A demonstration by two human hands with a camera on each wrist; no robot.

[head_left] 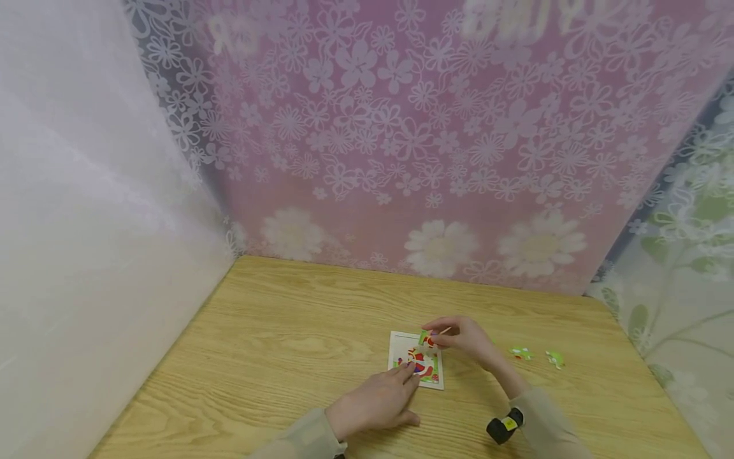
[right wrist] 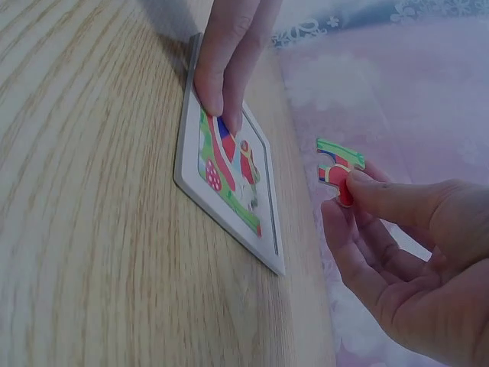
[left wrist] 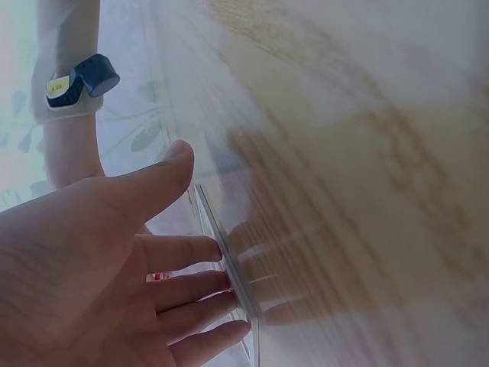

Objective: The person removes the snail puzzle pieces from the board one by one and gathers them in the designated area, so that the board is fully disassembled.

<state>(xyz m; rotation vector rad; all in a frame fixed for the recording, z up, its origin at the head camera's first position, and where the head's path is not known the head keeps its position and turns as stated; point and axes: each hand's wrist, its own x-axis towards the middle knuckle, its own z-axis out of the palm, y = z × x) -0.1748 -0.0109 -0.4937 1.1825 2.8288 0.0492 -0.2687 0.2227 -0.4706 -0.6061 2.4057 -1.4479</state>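
Observation:
A square jigsaw puzzle board with a white frame lies on the table, partly filled with a red, blue and green picture. Straight fingers of my left hand rest on the board's near left part and cover some of the picture. The left wrist view shows that hand with its fingers over the board's edge. Between thumb and fingers, my right hand pinches a puzzle piece above the far right of the board. This piece is green, red and blue, and in the right wrist view it is held apart from the board.
Two loose puzzle pieces, one green and white with red and another mostly green, lie on the wooden table to the right of my right hand. Flowered curtains hang behind the table and at its sides.

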